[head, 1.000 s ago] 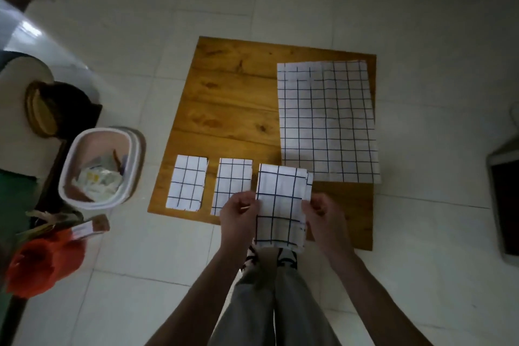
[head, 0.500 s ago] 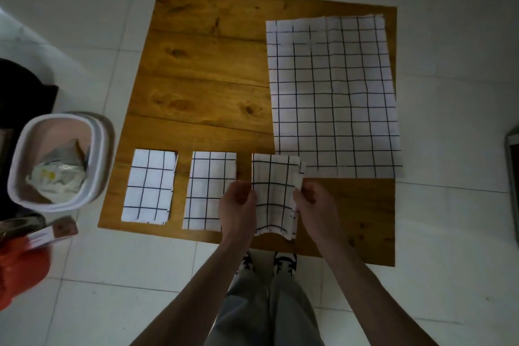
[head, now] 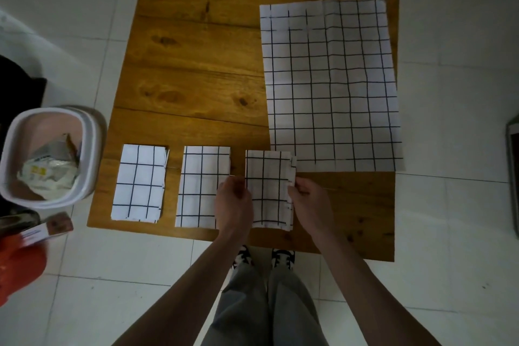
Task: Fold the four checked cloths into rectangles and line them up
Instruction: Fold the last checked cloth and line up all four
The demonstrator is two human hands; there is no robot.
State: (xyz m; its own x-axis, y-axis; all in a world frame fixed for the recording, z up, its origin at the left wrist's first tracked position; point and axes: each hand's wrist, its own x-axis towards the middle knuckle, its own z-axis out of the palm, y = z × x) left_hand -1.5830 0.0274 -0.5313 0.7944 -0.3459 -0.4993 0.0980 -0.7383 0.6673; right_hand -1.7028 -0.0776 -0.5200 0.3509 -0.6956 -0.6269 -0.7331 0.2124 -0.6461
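Three folded checked cloths lie in a row along the near edge of the wooden board [head: 196,64]: the left one [head: 139,182], the middle one [head: 200,185] and the right one [head: 269,188]. My left hand [head: 234,205] pinches the right folded cloth's left edge and partly covers the middle cloth's corner. My right hand [head: 307,199] pinches that same cloth's right edge. A fourth checked cloth [head: 331,84] lies spread flat, unfolded, on the board's right side, its near-left corner just behind the held cloth.
A white bin [head: 84,154] with crumpled wrappers stands on the tiled floor left of the board. A small box [head: 47,229] and an orange object [head: 16,264] lie near it. My shoes [head: 264,258] are at the board's near edge.
The third folded cloth has come down from being held up to lying flat on the board in line with the other two. The camera has moved closer.
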